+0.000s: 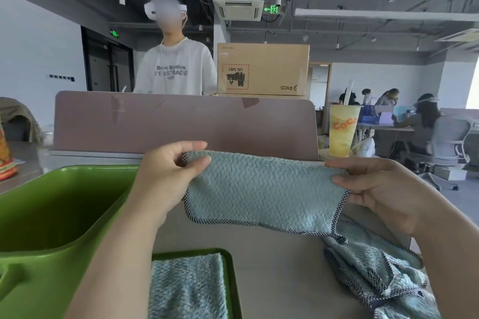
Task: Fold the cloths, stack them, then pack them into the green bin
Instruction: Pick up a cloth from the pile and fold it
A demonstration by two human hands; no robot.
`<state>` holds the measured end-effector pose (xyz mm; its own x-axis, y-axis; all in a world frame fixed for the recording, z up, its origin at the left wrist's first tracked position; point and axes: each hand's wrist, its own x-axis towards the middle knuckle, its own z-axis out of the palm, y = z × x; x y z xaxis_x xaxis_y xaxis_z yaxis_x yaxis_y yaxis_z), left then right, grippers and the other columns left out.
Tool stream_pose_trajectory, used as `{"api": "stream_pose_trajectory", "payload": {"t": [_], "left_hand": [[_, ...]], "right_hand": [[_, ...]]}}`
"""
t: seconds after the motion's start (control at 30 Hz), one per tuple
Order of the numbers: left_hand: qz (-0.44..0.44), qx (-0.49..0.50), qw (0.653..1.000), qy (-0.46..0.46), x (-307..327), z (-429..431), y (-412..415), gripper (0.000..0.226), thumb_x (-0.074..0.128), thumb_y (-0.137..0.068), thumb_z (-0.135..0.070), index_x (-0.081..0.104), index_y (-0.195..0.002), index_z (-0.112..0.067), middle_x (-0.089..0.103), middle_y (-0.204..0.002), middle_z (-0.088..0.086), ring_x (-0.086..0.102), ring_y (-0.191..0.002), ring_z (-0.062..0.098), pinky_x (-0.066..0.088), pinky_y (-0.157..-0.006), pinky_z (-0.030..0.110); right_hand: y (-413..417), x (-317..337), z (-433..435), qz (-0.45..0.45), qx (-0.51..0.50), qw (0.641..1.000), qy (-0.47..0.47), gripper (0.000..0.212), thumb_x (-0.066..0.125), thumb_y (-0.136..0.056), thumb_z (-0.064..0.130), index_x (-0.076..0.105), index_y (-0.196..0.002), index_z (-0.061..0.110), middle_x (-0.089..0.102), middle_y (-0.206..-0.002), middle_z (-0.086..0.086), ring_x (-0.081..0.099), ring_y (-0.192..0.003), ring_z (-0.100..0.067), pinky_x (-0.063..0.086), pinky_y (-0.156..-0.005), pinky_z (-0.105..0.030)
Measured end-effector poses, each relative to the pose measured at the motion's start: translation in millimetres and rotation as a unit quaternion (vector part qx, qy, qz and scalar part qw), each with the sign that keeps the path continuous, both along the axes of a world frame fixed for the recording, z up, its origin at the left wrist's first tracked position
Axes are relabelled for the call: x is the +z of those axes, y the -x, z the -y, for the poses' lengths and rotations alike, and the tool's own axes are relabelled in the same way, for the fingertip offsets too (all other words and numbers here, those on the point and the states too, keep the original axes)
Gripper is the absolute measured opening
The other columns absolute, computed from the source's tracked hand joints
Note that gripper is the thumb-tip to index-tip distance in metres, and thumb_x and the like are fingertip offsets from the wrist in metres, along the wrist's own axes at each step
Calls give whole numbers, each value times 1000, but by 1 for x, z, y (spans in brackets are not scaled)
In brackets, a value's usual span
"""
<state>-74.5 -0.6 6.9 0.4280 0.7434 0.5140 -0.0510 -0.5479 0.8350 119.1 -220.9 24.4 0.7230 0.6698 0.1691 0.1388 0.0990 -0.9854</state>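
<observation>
Blue cloth (261, 189) hangs doubled above the table, long axis left to right; left hand (171, 171) and right hand (373, 189) each pinch a top corner; green bin (51, 204) lies just left of the left hand.

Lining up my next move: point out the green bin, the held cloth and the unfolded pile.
green bin (51, 210), head view, its inner wall.
held cloth (261, 189), head view, middle of the hanging front face.
unfolded pile (375, 273), head view, crumpled top of the heap.
</observation>
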Motion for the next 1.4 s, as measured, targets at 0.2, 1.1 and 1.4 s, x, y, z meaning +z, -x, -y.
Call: {"api": "stream_pose_trajectory", "payload": {"t": [0.2, 1.1, 1.4], "left_hand": [[-40, 119, 985, -115, 8, 4, 4, 20, 71, -82, -28, 71, -102, -30, 67, -95, -9, 63, -92, 11, 44, -74, 25], [115, -14, 993, -6, 23, 21, 10, 15, 77, -75, -17, 68, -79, -28, 73, -71, -18, 67, -66, -3, 47, -64, 20], [-38, -43, 990, -130, 27, 51, -7, 14, 79, -73, -26, 69, -78, -34, 71, -73, -20, 61, -71, -12, 39, -57, 1]], "right_hand": [[-4, -2, -2, 140, -91, 986, 15, 23, 70, -77, -5, 73, -93, 12, 72, -81, -3, 65, -65, -7, 46, -49, -6], [-30, -21, 1, 193, -122, 940, 255, 13, 76, -79, 14, 71, -71, 6, 61, -49, -5, 54, -55, -21, 47, -68, -34], [11, -15, -27, 348, -20, 857, 378, 28, 69, -82, 20, 65, -110, 23, 64, -111, 2, 59, -99, -13, 46, -75, -18]]}}
